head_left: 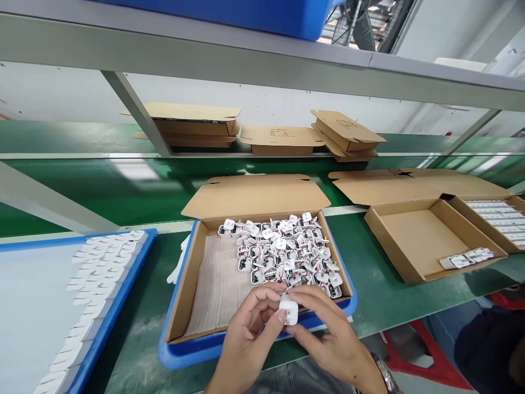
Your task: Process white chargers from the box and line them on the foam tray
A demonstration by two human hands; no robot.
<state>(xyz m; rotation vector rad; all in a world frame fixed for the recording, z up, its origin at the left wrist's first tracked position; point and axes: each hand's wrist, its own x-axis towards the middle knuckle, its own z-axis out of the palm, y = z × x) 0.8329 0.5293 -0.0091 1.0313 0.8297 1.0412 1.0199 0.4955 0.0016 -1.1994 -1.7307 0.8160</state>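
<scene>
A small white plastic charger housing (290, 311) is held between both hands over the front edge of a cardboard box. My left hand (254, 328) grips its left side with thumb and fingers. From the right, my right hand (324, 331) closes its fingertips on the same piece. Just behind it, the open cardboard box (177, 306) sits in a blue tray (174, 355). Many white housings with small wires and lids (283, 251) crowd the box's right part. A pale foam sheet (217, 279) shows on its left.
At left, a blue-rimmed tray (118, 306) carries rows of white parts. An open cardboard box (410, 235) with a few white pieces stands at right. Flat boxes (283, 139) lie on the shelf behind. A person (488, 339) sits near a red stool (422, 350).
</scene>
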